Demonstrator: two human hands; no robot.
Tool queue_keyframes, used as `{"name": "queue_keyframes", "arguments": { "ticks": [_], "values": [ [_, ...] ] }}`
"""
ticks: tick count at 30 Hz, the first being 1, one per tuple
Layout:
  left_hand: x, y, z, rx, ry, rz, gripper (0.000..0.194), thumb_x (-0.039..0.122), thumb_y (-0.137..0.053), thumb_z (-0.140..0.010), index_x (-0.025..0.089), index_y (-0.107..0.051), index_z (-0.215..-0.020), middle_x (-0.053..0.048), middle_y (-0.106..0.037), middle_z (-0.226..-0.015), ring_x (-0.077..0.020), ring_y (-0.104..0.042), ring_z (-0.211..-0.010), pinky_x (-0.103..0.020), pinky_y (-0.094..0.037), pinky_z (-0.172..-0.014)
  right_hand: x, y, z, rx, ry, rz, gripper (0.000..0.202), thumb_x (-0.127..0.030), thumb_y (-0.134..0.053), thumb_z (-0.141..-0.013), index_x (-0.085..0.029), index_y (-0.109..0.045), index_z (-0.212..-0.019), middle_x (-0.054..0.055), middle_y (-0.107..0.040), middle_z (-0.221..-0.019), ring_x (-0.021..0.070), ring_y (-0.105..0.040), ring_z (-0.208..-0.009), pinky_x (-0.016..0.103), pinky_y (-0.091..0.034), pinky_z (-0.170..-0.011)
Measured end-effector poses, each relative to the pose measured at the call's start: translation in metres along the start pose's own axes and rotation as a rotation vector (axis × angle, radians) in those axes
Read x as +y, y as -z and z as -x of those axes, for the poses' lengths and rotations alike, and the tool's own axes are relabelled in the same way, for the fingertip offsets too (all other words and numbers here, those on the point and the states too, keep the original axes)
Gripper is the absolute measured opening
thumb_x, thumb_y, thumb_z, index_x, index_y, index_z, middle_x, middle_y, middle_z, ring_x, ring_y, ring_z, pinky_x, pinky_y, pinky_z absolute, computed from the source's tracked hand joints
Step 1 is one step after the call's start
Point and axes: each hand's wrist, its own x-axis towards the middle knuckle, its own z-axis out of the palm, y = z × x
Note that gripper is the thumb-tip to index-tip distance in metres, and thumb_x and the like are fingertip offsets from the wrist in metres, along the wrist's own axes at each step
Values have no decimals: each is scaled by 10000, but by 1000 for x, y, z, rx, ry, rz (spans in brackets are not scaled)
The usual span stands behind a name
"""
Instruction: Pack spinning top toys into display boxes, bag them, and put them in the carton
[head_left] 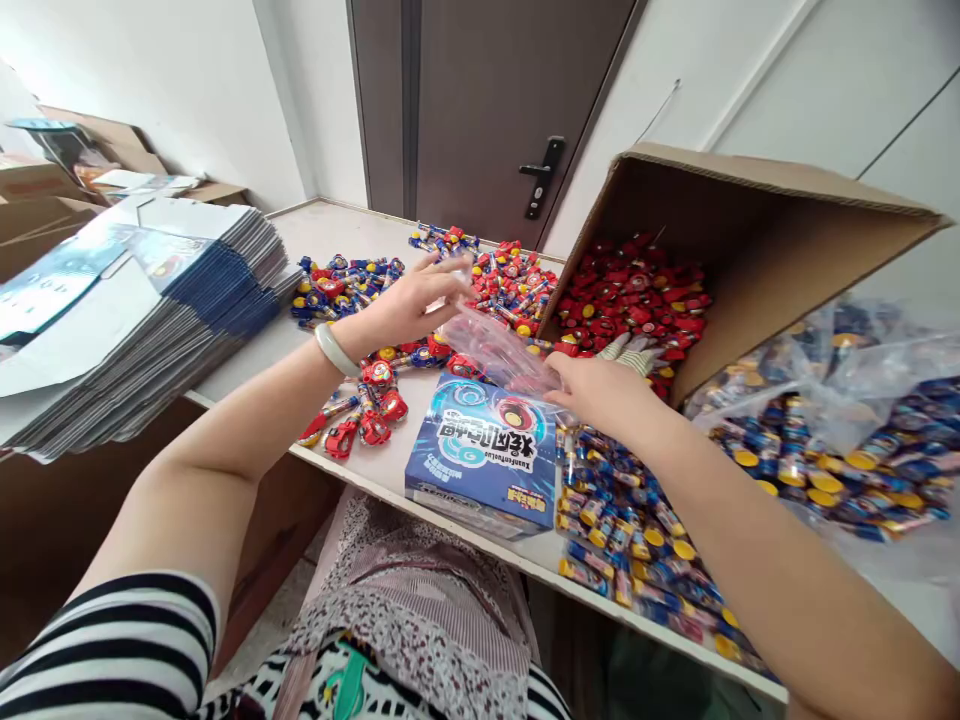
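A clear plastic bag [499, 352] is stretched between my two hands, above the back edge of a blue printed box [484, 455]. My left hand [412, 302], with a pale bangle at the wrist, has its bent fingers at the bag's far left end, closed on the film. At the near right end, my right hand [600, 388] pinches the bag between thumb and fingers. The box lies flat at the table's front edge, its lettering upside down to me. Beside it on the left are loose red spinning-top toys [375, 425]. A striped glove [634, 355] shows partly behind my right hand.
A tilted cardboard carton [810, 215] holds many red toy pieces [637, 300]. Blue-and-yellow tubes [622, 520] cover the table's right front; more lie in a large plastic bag [840, 440]. Flattened boxes [150, 310] are stacked at left. Behind the table is a dark door [480, 110].
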Motion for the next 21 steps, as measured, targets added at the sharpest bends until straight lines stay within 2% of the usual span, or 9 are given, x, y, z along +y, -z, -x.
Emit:
{"name": "queue_keyframes", "arguments": {
  "ticks": [3,7,9,12,15,17,19,21],
  "values": [
    [7,18,-5,-71,-20,-25,129,218,-501,-957,193,-601,-879,-47,-675,-1133,-218,-560,-1281,-567,-128,-1283,3,2,-2,16,-24,85,297,-440,-615,-905,-231,-662,-1111,104,-755,-936,271,-690,-860,295,-329,-614],
    [6,21,3,-180,-18,-62,82,207,-608,-862,194,-624,-782,-57,-662,-1238,-301,-398,-1441,-586,-89,-1277,16,5,-5,187,-107,-113,430,-592,-467,-946,-233,-694,-875,66,-728,-778,217,-649,-730,288,-308,-576],
    [3,18,9,-248,-13,-43,100,182,-598,-837,182,-616,-739,-64,-656,-1283,-333,-342,-1479,-611,-105,-1262,14,4,-6,210,-138,-122,473,-567,-398,-978,-227,-696,-840,77,-731,-777,218,-649,-729,292,-307,-571],
    [2,19,12,-254,7,5,152,173,-526,-841,171,-573,-697,-61,-666,-1276,-323,-337,-1496,-616,-136,-1253,-6,-3,-6,108,-62,33,344,-482,-479,-966,-222,-704,-984,104,-758,-866,264,-695,-820,301,-341,-601],
    [6,28,8,-117,82,-12,191,217,-476,-854,167,-518,-676,-57,-642,-1291,-320,-372,-1479,-624,-197,-1229,-30,-15,-4,-21,95,168,282,-313,-581,-921,-182,-657,-1158,150,-768,-932,302,-726,-901,316,-410,-658],
    [8,33,6,-47,147,-26,197,248,-459,-870,168,-515,-699,-48,-655,-1212,-312,-469,-1406,-626,-284,-1186,-34,-22,-4,-65,134,197,307,-215,-599,-887,-161,-644,-1186,170,-768,-938,303,-732,-930,320,-439,-690],
    [6,33,9,-77,176,-38,183,265,-467,-884,176,-535,-739,-46,-676,-1023,-286,-611,-1233,-570,-415,-1107,-26,-25,-7,-55,109,193,274,-181,-551,-899,-164,-663,-1148,174,-767,-945,291,-728,-944,323,-447,-707],
    [3,26,17,-170,196,-80,159,292,-497,-903,182,-566,-811,-45,-651,-825,-259,-695,-996,-475,-518,-977,-7,-26,-12,30,18,164,275,-204,-462,-943,-174,-684,-1102,170,-762,-965,285,-716,-948,329,-436,-700]
  ]
}}
